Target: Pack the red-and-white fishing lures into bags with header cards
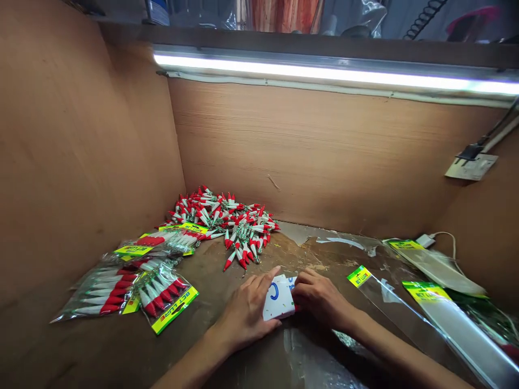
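My left hand and my right hand both rest on the brown work surface and grip a small white card with blue print from either side. The left hand's fingers lie along the card's left edge with the thumb under it. On the card's right edge the right hand's fingers are curled. Just beyond the card lies a heap of red-and-white lures against the back wall.
Filled clear bags with yellow header labels lie at the left. Empty clear bags with yellow labels lie at the right. A wall socket with a plug sits on the right wall. A lit tube lamp runs overhead.
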`<state>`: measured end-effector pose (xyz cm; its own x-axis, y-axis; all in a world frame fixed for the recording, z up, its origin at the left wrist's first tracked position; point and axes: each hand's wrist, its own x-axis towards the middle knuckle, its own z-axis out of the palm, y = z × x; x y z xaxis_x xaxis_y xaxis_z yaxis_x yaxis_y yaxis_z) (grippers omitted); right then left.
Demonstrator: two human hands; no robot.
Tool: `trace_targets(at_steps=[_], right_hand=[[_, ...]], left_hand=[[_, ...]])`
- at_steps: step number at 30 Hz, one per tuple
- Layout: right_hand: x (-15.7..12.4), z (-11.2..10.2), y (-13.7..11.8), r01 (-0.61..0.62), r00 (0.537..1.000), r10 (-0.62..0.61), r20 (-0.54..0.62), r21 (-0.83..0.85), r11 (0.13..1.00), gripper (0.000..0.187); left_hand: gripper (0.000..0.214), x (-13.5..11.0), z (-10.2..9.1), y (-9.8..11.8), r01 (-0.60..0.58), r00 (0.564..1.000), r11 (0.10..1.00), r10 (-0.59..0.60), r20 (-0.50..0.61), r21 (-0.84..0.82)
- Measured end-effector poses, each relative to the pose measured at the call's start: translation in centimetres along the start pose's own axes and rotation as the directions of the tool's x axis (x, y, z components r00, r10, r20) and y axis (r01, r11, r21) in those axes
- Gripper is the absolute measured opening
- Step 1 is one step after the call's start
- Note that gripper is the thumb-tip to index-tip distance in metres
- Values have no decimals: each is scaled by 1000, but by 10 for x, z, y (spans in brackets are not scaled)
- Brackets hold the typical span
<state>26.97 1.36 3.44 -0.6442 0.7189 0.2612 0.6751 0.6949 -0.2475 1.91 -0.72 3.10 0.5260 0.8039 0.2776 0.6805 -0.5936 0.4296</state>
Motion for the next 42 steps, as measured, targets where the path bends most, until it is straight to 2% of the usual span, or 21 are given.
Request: trace_targets(at_steps=[3, 5, 6, 8, 10, 13, 15, 18, 24, 30, 36, 42], right_hand=[[14, -18, 11, 81, 982, -102, 159, 135, 988, 11], [35, -30, 19, 64, 980, -99, 173, 196, 979, 15], [49, -34, 21, 39, 987, -66, 148, 176, 984, 19], [85, -35, 26, -43, 997, 42, 66, 18, 999, 23], [122, -29, 29, -160, 987, 160, -16, -211, 964, 23], [166, -14, 35, -253, 967, 240, -81, -320, 913, 23], [183, -3, 37, -269, 963, 246, -109, -348, 898, 22], [191, 10, 37, -267, 963, 224, -152, -396, 879, 22], [197, 29, 34, -194, 978, 132, -161, -477, 857, 17], [207, 36, 36, -189, 970, 91, -224, -469, 863, 19], [207, 28, 44, -195, 947, 88, -310, -336, 921, 13], [209, 24, 41, -204, 901, 170, -400, -45, 978, 17]], left_hand=[[106, -2, -1, 0, 1, 999, 1000, -1, 41, 11], [106, -3, -2, -1, -2, 997, 1000, 0, 74, 20], [106, -3, -2, -1, 0, 996, 1000, -2, 85, 24], [107, -4, -1, -1, 5, 996, 1000, -8, 93, 29], [109, -4, -1, -2, 7, 996, 999, -10, 94, 32], [111, -5, 0, -2, 7, 996, 999, -10, 93, 35], [111, -5, 0, -3, 6, 995, 1000, -8, 96, 29], [112, -6, 3, -3, 2, 995, 1000, -4, 95, 16], [113, -7, 5, -1, -1, 995, 1000, 1, 96, 8], [113, -7, 4, -2, -2, 995, 1000, 0, 98, 18], [112, -7, 2, 1, -9, 994, 999, 6, 111, 32], [110, -7, 0, 1, 11, 992, 1000, -13, 126, 15]])
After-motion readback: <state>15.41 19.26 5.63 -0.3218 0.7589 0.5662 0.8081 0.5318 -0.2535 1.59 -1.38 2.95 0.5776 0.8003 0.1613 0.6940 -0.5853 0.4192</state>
